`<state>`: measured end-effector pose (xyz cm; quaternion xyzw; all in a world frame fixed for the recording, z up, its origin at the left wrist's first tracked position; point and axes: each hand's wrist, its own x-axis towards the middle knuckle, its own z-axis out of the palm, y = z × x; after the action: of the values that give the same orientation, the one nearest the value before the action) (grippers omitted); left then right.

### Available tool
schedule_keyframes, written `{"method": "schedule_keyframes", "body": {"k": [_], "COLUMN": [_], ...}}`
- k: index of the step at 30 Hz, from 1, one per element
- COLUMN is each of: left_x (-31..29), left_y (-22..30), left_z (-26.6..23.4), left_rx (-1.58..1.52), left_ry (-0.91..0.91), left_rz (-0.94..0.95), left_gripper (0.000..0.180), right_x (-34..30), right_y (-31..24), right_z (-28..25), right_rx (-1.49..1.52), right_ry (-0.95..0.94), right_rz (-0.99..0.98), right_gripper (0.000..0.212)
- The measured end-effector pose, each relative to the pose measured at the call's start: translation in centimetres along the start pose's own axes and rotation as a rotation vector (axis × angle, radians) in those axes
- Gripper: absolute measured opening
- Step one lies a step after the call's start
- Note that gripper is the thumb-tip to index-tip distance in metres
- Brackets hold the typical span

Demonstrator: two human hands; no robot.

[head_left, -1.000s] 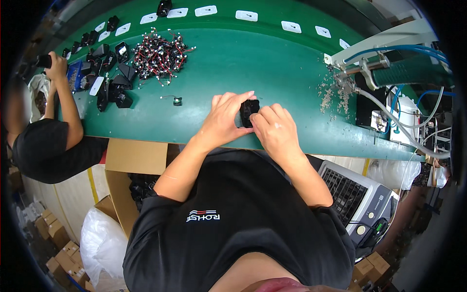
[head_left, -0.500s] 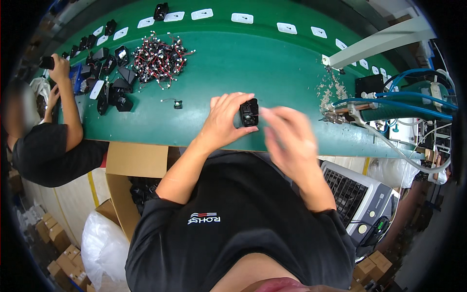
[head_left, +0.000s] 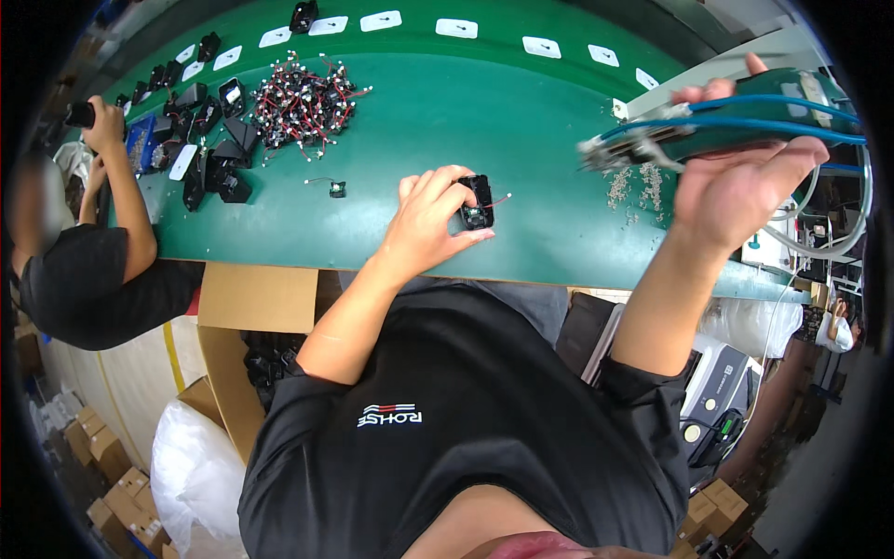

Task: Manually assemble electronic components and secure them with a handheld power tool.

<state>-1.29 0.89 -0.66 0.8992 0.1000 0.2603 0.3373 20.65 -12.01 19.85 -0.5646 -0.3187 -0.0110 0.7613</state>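
My left hand grips a small black plastic housing on the green table, fingers along its left side and a fingertip reaching into it. A little board sits inside the housing, and a thin red wire sticks out to its right. At the right, my right hand is wrapped from below around a green air-powered tool with blue hoses. The tool is held above the table, its blurred metal nose pointing left. One loose wired circuit board lies left of my left hand.
A heap of wired boards and several black housings lie at the left. Small pale pieces are scattered under the tool. White trays line the far green strip. A co-worker's arm is at far left; an open carton stands below the table.
My right hand has left the housing, moved right, and taken up the air-powered tool, which is now raised off the table. My left hand stays on the housing; a red wire now shows at its side.
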Motion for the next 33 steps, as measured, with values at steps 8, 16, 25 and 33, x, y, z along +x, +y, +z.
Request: {"method": "schedule_keyframes", "body": {"k": [8, 16, 25, 33], "left_x": [0.4, 0.3, 0.5, 0.6], "left_y": [0.5, 0.5, 0.4, 0.6], "left_z": [0.1, 0.0, 0.0, -0.1], "left_rx": [0.041, 0.039, 0.017, 0.020], "left_ry": [0.003, 0.004, 0.015, 0.016], "left_rz": [0.033, 0.034, 0.039, 0.072], "left_gripper": [0.046, 0.043, 0.041, 0.040], "right_x": [-7.3, -9.4, -9.6, -10.1], "right_y": [2.0, 3.6, 3.9, 5.1], "right_z": [3.5, 3.5, 3.5, 3.4], "right_rx": [0.535, 0.602, 0.616, 0.618], "right_ry": [-0.191, -0.266, -0.268, -0.298], "right_rz": [0.082, 0.130, 0.145, 0.147], "right_gripper": [0.117, 0.119, 0.117, 0.116]}}
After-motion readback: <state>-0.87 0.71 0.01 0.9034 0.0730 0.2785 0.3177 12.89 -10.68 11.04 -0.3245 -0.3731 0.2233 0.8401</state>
